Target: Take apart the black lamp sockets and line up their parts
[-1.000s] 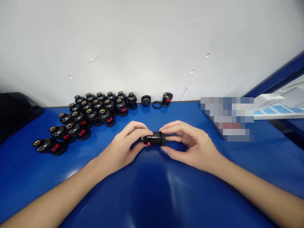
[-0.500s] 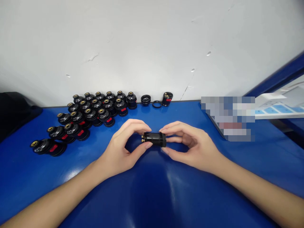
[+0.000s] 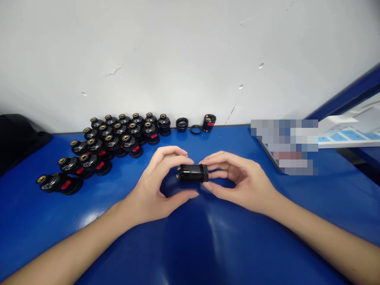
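Note:
A black lamp socket body (image 3: pixel 191 173) lies on its side in mid-air or just over the table; I cannot tell which. Brass screws stick out of its left end, and a black ring (image 3: pixel 205 173) circles its right end. My right hand (image 3: pixel 237 178) pinches that ringed end between thumb and fingertips. Around the left end, my left hand (image 3: pixel 160 184) is spread, its thumb apart from the socket body and its index fingertip close to or touching the upper edge.
Several assembled black lamp sockets (image 3: pixel 132 145) with red parts stand at the left on the blue table (image 3: pixel 190 245). By the wall (image 3: pixel 190 59) are a black cap (image 3: pixel 182 124), a loose ring (image 3: pixel 196 129) and another socket body (image 3: pixel 209 123). A blurred-out device (image 3: pixel 285 148) lies at right.
My left thumb has come away from the socket body and the left hand has opened. The body has turned about its length, showing a different side. My right hand keeps its hold.

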`<state>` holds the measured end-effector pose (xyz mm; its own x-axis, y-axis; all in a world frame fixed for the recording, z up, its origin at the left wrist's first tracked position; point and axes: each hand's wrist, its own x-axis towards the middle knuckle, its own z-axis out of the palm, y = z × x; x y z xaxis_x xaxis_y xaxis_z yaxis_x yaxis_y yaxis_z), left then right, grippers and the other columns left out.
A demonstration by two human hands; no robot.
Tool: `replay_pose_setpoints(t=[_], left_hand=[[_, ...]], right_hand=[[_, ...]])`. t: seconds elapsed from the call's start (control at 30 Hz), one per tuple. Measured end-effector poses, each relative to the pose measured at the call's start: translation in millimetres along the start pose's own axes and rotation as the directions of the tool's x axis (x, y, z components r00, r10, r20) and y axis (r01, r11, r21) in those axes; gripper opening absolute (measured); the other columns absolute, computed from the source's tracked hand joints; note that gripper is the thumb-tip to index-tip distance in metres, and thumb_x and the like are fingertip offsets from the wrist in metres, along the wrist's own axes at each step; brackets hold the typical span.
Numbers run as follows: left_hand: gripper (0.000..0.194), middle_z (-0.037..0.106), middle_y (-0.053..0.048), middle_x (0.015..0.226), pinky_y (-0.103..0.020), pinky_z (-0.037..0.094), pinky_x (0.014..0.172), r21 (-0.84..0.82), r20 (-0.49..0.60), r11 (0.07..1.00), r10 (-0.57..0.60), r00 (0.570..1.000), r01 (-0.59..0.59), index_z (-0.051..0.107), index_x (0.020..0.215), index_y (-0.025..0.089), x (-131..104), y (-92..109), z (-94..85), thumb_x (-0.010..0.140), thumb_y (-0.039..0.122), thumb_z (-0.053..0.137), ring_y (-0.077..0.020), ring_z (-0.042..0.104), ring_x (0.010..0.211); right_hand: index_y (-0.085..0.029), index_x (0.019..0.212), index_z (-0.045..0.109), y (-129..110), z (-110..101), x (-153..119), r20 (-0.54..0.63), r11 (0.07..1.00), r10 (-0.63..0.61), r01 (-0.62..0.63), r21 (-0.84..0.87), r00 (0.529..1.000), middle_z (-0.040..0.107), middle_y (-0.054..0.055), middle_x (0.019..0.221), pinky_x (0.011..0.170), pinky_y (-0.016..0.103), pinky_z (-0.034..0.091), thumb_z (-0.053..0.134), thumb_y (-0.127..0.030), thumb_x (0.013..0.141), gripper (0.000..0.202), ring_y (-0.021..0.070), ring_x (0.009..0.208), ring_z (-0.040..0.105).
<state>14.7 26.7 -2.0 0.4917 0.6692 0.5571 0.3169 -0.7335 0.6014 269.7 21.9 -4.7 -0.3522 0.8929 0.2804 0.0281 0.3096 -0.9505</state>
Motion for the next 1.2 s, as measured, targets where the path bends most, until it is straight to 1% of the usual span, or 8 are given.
replay_pose_setpoints(t=[0.2, 0.43, 0.6, 0.7, 0.83, 1.03, 1.1, 1.2], left_hand=[[0.046, 0.060, -0.010, 0.136, -0.045, 0.063, 0.104, -0.048, -0.006, 0.985, -0.167, 0.986, 0.167, 0.047, 0.148, 0.028, -4, -5, 4.9, 0.106, 0.025, 0.065, -0.0146, 0.072, 0.092], [0.077, 0.040, -0.015, 0.154, -0.054, 0.061, 0.111, -0.162, -0.050, 0.985, -0.060, 0.997, 0.051, 0.037, 0.156, 0.035, -6, -13, 8.6, 0.094, 0.017, 0.080, -0.0215, 0.068, 0.112], [0.097, 0.032, -0.017, 0.158, -0.058, 0.060, 0.111, -0.110, 0.019, 0.994, -0.012, 1.000, 0.014, 0.026, 0.162, 0.036, -5, -9, 7.2, 0.086, 0.012, 0.081, -0.0258, 0.061, 0.119], [0.092, 0.030, -0.017, 0.158, -0.053, 0.063, 0.105, -0.144, 0.031, 0.989, -0.034, 0.999, 0.038, 0.024, 0.163, 0.034, -7, -5, 6.7, 0.090, 0.010, 0.074, -0.0227, 0.064, 0.112], [0.087, 0.035, -0.015, 0.153, -0.058, 0.055, 0.118, -0.156, -0.007, 0.987, -0.029, 1.000, 0.027, 0.026, 0.162, 0.035, -7, -9, 8.2, 0.093, 0.008, 0.073, -0.0199, 0.067, 0.109], [0.088, 0.039, -0.015, 0.151, -0.062, 0.052, 0.120, -0.064, -0.012, 0.997, 0.046, 0.999, -0.046, 0.032, 0.159, 0.035, -5, -12, 7.1, 0.090, 0.015, 0.082, -0.0286, 0.058, 0.128], [0.092, 0.037, -0.017, 0.153, -0.057, 0.057, 0.114, -0.072, 0.026, 0.997, 0.002, 1.000, -0.001, 0.028, 0.161, 0.033, -5, -9, 6.4, 0.090, 0.021, 0.085, -0.0264, 0.061, 0.121], [0.080, 0.040, -0.015, 0.151, -0.046, 0.065, 0.100, -0.130, 0.046, 0.987, -0.088, 0.995, 0.094, 0.024, 0.163, 0.035, -7, -8, 7.2, 0.100, 0.020, 0.072, -0.0176, 0.066, 0.103]], right_hand=[[-0.022, 0.114, 0.078, 0, 1, 0, 0.019, 1.000, -0.026, 0.026, -0.012, 0.999, 0.079, 0.007, 0.113, 0.092, 0.039, 0.074, 0.088, -0.014, 0.084, 0.033, 0.0229, 0.099, 0.083], [-0.022, 0.115, 0.077, -1, -1, 0, 0.016, 0.999, 0.016, -0.016, -0.028, 1.000, 0.081, 0.007, 0.110, 0.092, 0.039, 0.074, 0.089, -0.019, 0.084, 0.033, 0.0235, 0.097, 0.084], [-0.022, 0.114, 0.077, -1, -1, 1, 0.018, 0.999, 0.028, -0.027, -0.025, 0.999, 0.082, 0.008, 0.107, 0.090, 0.039, 0.074, 0.089, -0.021, 0.084, 0.032, 0.0238, 0.096, 0.084], [-0.021, 0.114, 0.077, -2, -1, 0, 0.021, 1.000, 0.027, -0.027, -0.016, 0.999, 0.082, 0.007, 0.107, 0.090, 0.040, 0.074, 0.090, -0.020, 0.084, 0.033, 0.0242, 0.095, 0.084], [-0.021, 0.114, 0.077, -2, -1, 0, 0.025, 1.000, 0.022, -0.022, -0.010, 0.999, 0.082, 0.007, 0.106, 0.090, 0.039, 0.074, 0.090, -0.018, 0.083, 0.033, 0.0236, 0.094, 0.085], [-0.021, 0.114, 0.077, -2, -2, 0, 0.041, 0.999, 0.047, -0.047, -0.004, 0.998, 0.083, 0.007, 0.106, 0.091, 0.040, 0.074, 0.089, -0.018, 0.083, 0.034, 0.0243, 0.095, 0.085], [-0.021, 0.114, 0.077, -2, -2, 0, 0.039, 0.999, 0.039, -0.039, -0.001, 0.998, 0.083, 0.007, 0.107, 0.090, 0.039, 0.074, 0.089, -0.016, 0.082, 0.034, 0.0242, 0.096, 0.085], [-0.021, 0.114, 0.077, -1, -1, -1, 0.048, 1.000, 0.023, -0.023, 0.006, 0.999, 0.082, 0.007, 0.107, 0.090, 0.037, 0.074, 0.088, -0.014, 0.083, 0.035, 0.0228, 0.095, 0.085]])
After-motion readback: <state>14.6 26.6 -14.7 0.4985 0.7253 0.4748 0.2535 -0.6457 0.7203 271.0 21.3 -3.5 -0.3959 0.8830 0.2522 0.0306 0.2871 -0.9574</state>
